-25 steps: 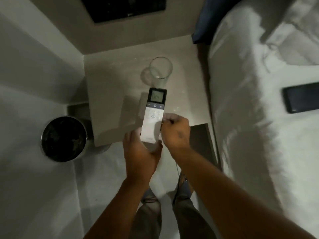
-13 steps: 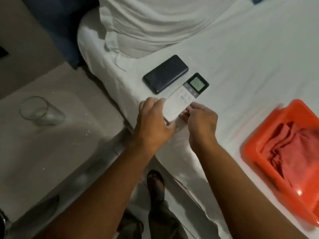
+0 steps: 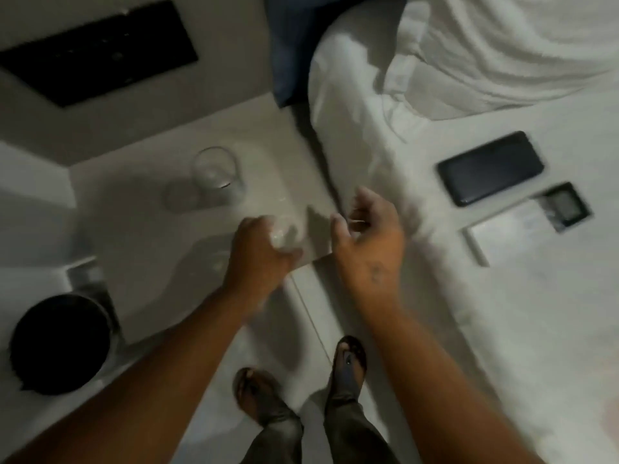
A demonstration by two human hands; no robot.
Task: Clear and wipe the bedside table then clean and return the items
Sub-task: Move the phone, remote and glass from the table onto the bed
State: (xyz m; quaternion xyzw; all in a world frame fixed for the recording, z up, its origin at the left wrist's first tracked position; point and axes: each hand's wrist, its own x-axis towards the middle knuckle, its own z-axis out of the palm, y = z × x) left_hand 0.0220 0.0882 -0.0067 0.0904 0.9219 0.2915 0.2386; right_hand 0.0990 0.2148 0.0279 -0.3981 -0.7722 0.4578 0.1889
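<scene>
The remote (image 3: 522,226) lies on the bed (image 3: 435,313) just beside the phone (image 3: 490,168), while the glass (image 3: 217,177) stands upright on the tabletop (image 3: 140,209). Both hands hover over the tabletop's near right corner: the right hand (image 3: 371,242) has its fingers loosely spread and empty. The left hand (image 3: 259,254) is blurred, so its grip cannot be told.
</scene>
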